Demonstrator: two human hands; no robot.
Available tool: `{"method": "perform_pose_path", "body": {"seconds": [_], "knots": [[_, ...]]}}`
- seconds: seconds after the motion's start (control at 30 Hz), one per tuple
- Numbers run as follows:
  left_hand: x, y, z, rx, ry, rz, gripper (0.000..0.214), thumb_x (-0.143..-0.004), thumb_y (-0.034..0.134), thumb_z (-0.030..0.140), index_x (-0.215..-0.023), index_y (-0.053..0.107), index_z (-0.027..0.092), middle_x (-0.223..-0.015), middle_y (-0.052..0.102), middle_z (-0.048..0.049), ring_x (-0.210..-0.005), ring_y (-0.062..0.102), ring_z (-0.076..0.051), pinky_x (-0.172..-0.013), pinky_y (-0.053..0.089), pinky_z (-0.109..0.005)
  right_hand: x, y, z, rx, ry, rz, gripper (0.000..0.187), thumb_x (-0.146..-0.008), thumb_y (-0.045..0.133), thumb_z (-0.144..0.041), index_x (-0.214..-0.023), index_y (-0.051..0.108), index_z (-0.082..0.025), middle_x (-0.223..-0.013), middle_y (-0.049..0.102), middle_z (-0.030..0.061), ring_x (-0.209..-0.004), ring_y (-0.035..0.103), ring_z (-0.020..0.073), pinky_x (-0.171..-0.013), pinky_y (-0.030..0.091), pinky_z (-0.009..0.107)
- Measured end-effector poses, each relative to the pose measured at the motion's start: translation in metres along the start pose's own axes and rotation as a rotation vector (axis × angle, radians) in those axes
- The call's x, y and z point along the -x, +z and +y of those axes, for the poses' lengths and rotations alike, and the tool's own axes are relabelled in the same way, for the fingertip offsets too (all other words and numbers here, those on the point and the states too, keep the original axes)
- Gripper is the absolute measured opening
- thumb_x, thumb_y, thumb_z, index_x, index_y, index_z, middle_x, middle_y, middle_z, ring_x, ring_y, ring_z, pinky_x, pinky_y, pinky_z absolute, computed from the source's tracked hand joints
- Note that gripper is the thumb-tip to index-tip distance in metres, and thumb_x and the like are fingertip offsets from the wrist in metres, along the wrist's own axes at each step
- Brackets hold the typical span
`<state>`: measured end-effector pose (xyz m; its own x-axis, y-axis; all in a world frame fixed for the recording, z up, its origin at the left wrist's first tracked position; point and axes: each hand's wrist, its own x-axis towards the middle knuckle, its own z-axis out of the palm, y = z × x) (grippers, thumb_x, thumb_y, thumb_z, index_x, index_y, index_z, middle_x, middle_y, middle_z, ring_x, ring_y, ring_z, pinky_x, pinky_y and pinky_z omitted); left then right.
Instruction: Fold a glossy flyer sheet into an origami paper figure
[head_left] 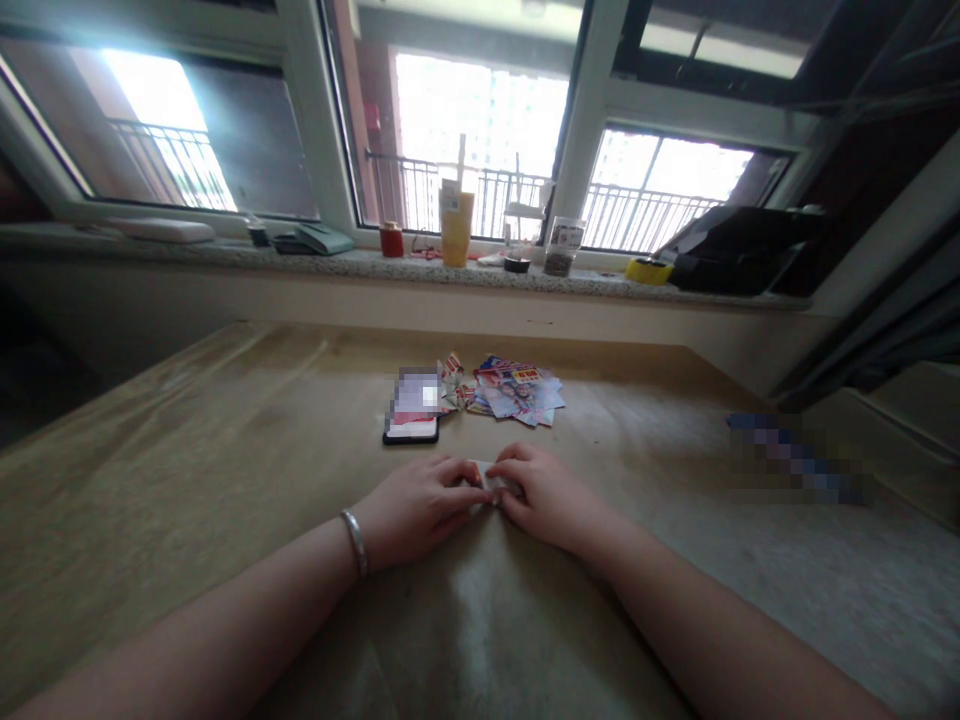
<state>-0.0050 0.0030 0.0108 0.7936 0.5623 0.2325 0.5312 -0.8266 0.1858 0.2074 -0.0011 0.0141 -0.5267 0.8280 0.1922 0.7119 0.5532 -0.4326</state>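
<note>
Both hands meet low over the table, fingers closed on a small piece of white paper with an orange patch at its left. My left hand, with a silver bracelet at the wrist, pinches the paper's left side. From the other side my right hand presses and grips it with curled fingers. Most of the paper is hidden under the fingers. Just beyond lies a pile of colourful printed paper pieces. A smartphone with a blurred screen lies left of the pile, with crumpled printed scraps between.
The wooden table reaches to the wall under the window. A blurred dark blue strip lies at its right edge. On the stone windowsill stand a yellow drink cup, a red jar, yellow tape and a black object.
</note>
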Motion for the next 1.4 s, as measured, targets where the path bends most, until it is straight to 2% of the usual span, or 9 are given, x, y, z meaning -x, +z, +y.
{"method": "perform_pose_path", "body": {"seconds": [0.17, 0.3, 0.47, 0.6, 0.73, 0.93, 1.07, 1.23, 1.4], "knots": [[0.001, -0.001, 0.002, -0.01, -0.007, -0.013, 0.032, -0.087, 0.05, 0.024, -0.118, 0.058, 0.03, -0.116, 0.056, -0.0045, -0.102, 0.053, -0.02, -0.09, 0.045, -0.035, -0.003, 0.005, 0.008, 0.0, 0.032, 0.029, 0.026, -0.078, 0.056, -0.018, -0.101, 0.067, -0.018, -0.103, 0.06, 0.0084, -0.098, 0.055, 0.0185, -0.091, 0.041, 0.031], [0.002, 0.001, 0.001, 0.004, -0.02, 0.0, 0.032, -0.085, 0.053, 0.023, -0.116, 0.059, 0.028, -0.113, 0.057, -0.0051, -0.102, 0.055, -0.019, -0.089, 0.046, -0.032, -0.003, 0.001, 0.005, 0.017, 0.121, 0.013, 0.022, -0.078, 0.057, -0.021, -0.098, 0.065, -0.017, -0.101, 0.059, 0.0089, -0.091, 0.056, 0.0177, -0.084, 0.043, 0.029], [0.002, 0.004, -0.001, 0.065, -0.024, -0.003, 0.034, -0.084, 0.053, 0.021, -0.118, 0.057, 0.027, -0.12, 0.054, -0.0059, -0.112, 0.052, -0.02, -0.095, 0.044, -0.034, -0.005, -0.003, 0.006, -0.002, 0.239, -0.019, 0.028, -0.075, 0.061, -0.025, -0.101, 0.063, -0.014, -0.095, 0.061, 0.0081, -0.08, 0.057, 0.016, -0.076, 0.044, 0.027], [0.0, 0.002, -0.001, 0.033, -0.073, -0.003, 0.032, -0.085, 0.054, 0.024, -0.117, 0.058, 0.025, -0.121, 0.055, -0.0072, -0.112, 0.051, -0.023, -0.096, 0.043, -0.038, -0.008, 0.002, 0.009, -0.089, 0.267, 0.0, 0.022, -0.074, 0.059, -0.021, -0.093, 0.069, -0.015, -0.082, 0.062, 0.0048, -0.07, 0.056, 0.0142, -0.067, 0.044, 0.024], [-0.002, 0.0, -0.001, -0.018, -0.132, 0.024, 0.03, -0.087, 0.051, 0.028, -0.115, 0.06, 0.022, -0.12, 0.058, -0.0082, -0.11, 0.051, -0.024, -0.096, 0.041, -0.041, -0.008, 0.009, 0.006, -0.161, 0.246, -0.008, 0.025, -0.072, 0.06, -0.019, -0.096, 0.069, -0.017, -0.078, 0.063, 0.0023, -0.066, 0.055, 0.0125, -0.062, 0.042, 0.022], [-0.005, 0.004, -0.004, 0.021, -0.258, 0.073, 0.023, -0.085, 0.052, 0.024, -0.105, 0.064, 0.019, -0.11, 0.062, -0.0081, -0.101, 0.056, -0.022, -0.09, 0.045, -0.035, -0.007, 0.013, -0.005, -0.064, 0.188, 0.068, 0.027, -0.075, 0.062, -0.026, -0.1, 0.068, -0.018, -0.086, 0.062, 0.0048, -0.079, 0.055, 0.0163, -0.075, 0.043, 0.027], [-0.006, 0.005, -0.005, 0.053, -0.304, 0.099, 0.025, -0.083, 0.055, 0.022, -0.107, 0.063, 0.018, -0.106, 0.063, -0.0078, -0.098, 0.057, -0.021, -0.088, 0.046, -0.034, -0.01, 0.016, -0.004, 0.026, 0.174, 0.108, 0.03, -0.077, 0.062, -0.032, -0.104, 0.067, -0.021, -0.094, 0.062, 0.007, -0.095, 0.052, 0.0207, -0.086, 0.04, 0.034], [-0.009, 0.006, -0.006, 0.1, -0.373, 0.136, 0.024, -0.083, 0.053, 0.021, -0.105, 0.063, 0.017, -0.101, 0.064, -0.008, -0.097, 0.056, -0.021, -0.088, 0.045, -0.034, -0.014, 0.021, 0.004, 0.02, 0.15, 0.105, 0.041, -0.076, 0.064, -0.036, -0.114, 0.064, -0.02, -0.107, 0.059, 0.0086, -0.105, 0.048, 0.0227, -0.095, 0.036, 0.037], [-0.009, 0.009, -0.008, 0.211, -0.409, 0.147, 0.028, -0.078, 0.059, 0.016, -0.106, 0.064, 0.017, -0.103, 0.064, -0.0073, -0.1, 0.055, -0.022, -0.091, 0.044, -0.036, -0.015, 0.023, 0.007, -0.003, 0.101, 0.095, 0.054, -0.072, 0.068, -0.041, -0.12, 0.06, -0.017, -0.114, 0.057, 0.0103, -0.109, 0.046, 0.0244, -0.098, 0.036, 0.039]]}}
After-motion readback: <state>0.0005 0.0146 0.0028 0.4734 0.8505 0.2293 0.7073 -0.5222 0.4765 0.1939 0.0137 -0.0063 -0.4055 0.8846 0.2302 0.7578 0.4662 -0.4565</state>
